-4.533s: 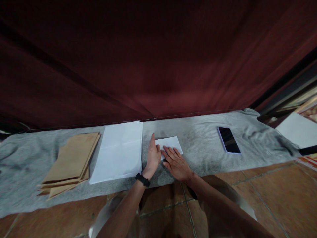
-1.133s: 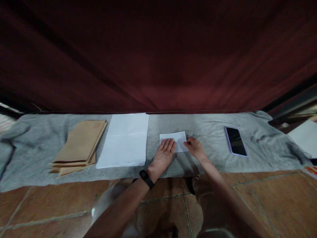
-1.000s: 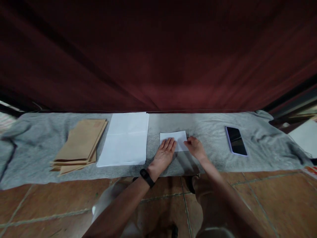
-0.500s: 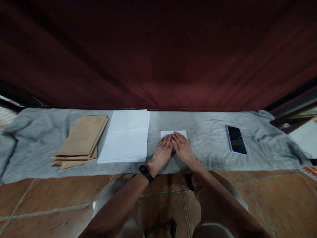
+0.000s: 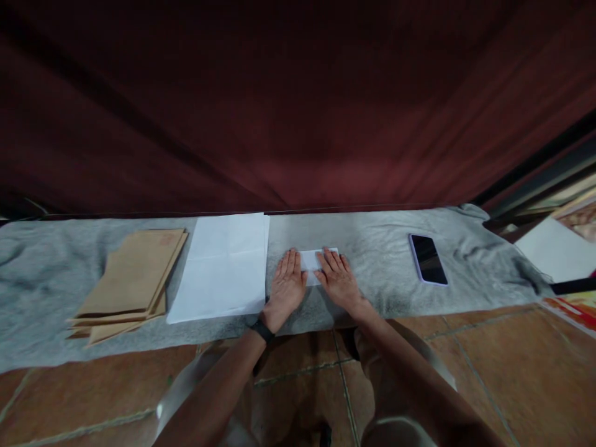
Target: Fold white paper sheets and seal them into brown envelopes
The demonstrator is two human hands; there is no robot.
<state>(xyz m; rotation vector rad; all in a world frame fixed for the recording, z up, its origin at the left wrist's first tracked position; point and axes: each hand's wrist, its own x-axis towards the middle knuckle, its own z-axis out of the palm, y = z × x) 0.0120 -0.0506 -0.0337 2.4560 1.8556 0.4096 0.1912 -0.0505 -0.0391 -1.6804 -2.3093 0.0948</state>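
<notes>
A small folded white paper (image 5: 311, 266) lies flat on the grey cloth in front of me, its middle showing between my hands. My left hand (image 5: 287, 284), with a dark band at the wrist, rests flat at the paper's left end, fingers stretched forward. Across from it my right hand (image 5: 339, 279) lies flat over the right end, fingers a little spread. The palms hide both ends of the paper. Left of my left hand lies a stack of white sheets (image 5: 221, 267), with a crease across the top one.
Brown envelopes (image 5: 133, 273) are piled at the left on the grey cloth (image 5: 377, 261). A phone (image 5: 428, 259) in a purple case lies to the right. Behind hangs a dark red curtain (image 5: 298, 124). White paper (image 5: 559, 248) shows at the far right, and floor tiles (image 5: 503, 366) below.
My hands have slid apart from the middle of the folded paper toward its two ends, uncovering its centre. The whole view has also shifted slightly.
</notes>
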